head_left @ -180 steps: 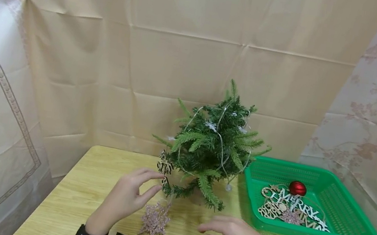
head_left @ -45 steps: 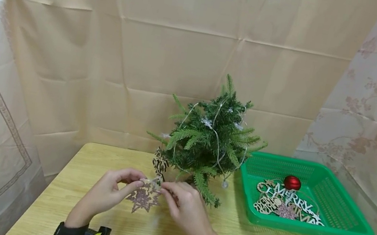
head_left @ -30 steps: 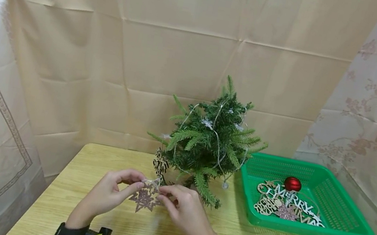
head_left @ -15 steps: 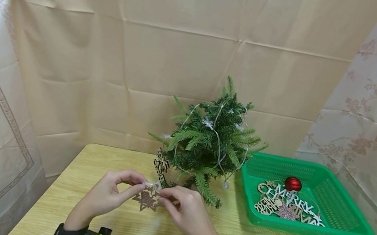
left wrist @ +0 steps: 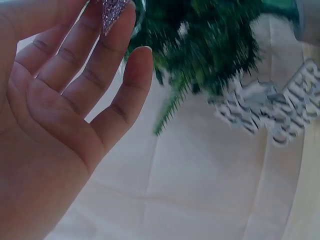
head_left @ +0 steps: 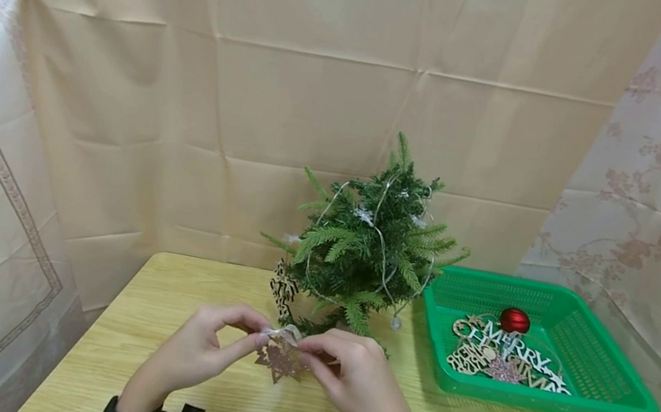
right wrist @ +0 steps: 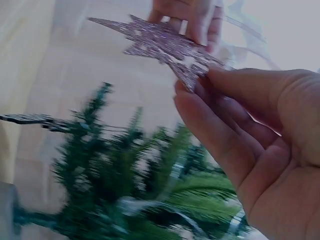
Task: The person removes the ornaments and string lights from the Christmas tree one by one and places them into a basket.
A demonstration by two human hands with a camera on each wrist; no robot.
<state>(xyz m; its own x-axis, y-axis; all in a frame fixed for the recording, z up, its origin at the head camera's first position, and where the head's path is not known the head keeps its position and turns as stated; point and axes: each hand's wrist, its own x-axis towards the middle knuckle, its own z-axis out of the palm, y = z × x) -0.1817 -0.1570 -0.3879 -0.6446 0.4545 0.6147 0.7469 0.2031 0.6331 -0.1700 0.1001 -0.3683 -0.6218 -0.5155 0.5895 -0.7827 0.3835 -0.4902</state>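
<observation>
Both hands hold a glittery pink openwork star ornament (head_left: 281, 358) low in front of a small artificial Christmas tree (head_left: 371, 256). My left hand (head_left: 201, 348) pinches the star's upper left, where a pale ribbon (head_left: 287, 331) shows at its top. On the other side my right hand (head_left: 363, 379) has one point of it between thumb and index finger, as the right wrist view shows with the star (right wrist: 165, 42) seen nearly edge-on. Only a tip of the star (left wrist: 112, 14) appears in the left wrist view, by the fingers of the left hand (left wrist: 60, 105).
A black-and-wood cut-out ornament (head_left: 284, 289) hangs at the tree's left. Light strings with snowflakes (head_left: 364, 216) drape the branches. To the right, a green basket (head_left: 541, 399) holds a red ball (head_left: 515, 320), wooden lettering (head_left: 520, 347) and another pink star (head_left: 504, 368). Cloth hangs behind the wooden table (head_left: 172, 289).
Six seconds ago the right hand was apart and the star hung below the left hand. Both hands now grip the star; over the last second they have moved it right.
</observation>
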